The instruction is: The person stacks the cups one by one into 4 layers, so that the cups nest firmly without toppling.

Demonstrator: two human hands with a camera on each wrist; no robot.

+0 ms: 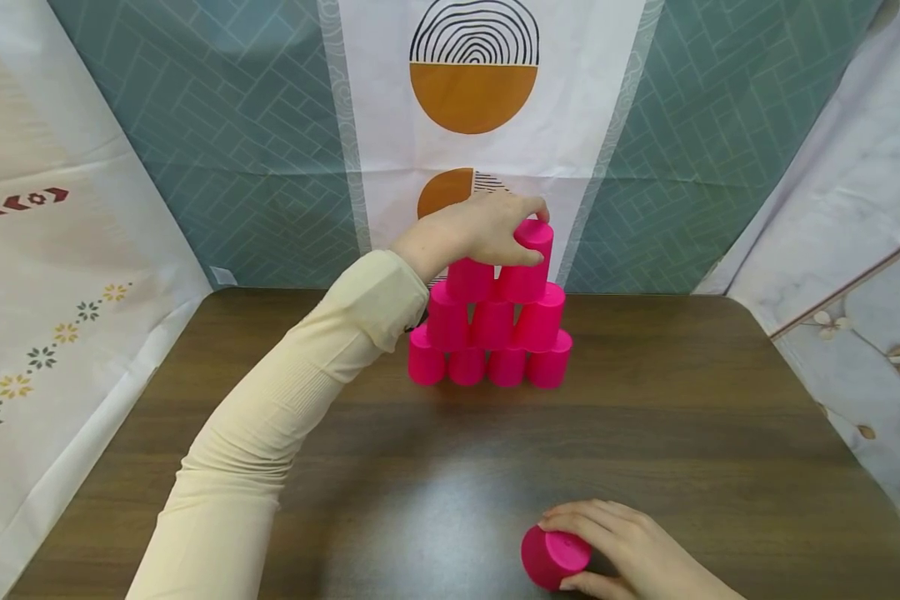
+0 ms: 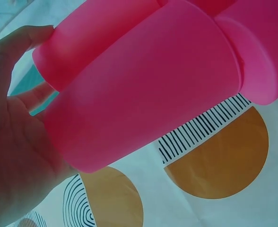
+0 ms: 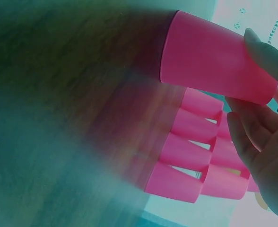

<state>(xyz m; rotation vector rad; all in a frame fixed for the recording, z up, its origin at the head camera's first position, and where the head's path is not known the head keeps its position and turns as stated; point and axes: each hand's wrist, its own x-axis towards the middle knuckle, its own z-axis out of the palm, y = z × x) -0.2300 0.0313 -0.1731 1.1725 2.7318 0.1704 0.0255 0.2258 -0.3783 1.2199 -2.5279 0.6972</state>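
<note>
Upside-down pink cups form a stack (image 1: 492, 325) near the table's far edge: several in the bottom row, three above, two in the third row. My left hand (image 1: 480, 225) grips the right-hand third-row cup (image 1: 534, 242) near its base, with thumb and fingers on opposite sides. In the left wrist view, the other third-row cup (image 2: 143, 85) fills the foreground, close to the palm. Near the front, my right hand (image 1: 622, 546) holds a loose pink cup (image 1: 546, 560), base up. Whether that cup's rim touches the table cannot be told.
The dark wooden table (image 1: 682, 433) has a far edge just behind the stack. A patterned cloth (image 1: 720, 167) hangs behind it, and light cloths hang at the left (image 1: 67, 292) and right (image 1: 862, 217) sides.
</note>
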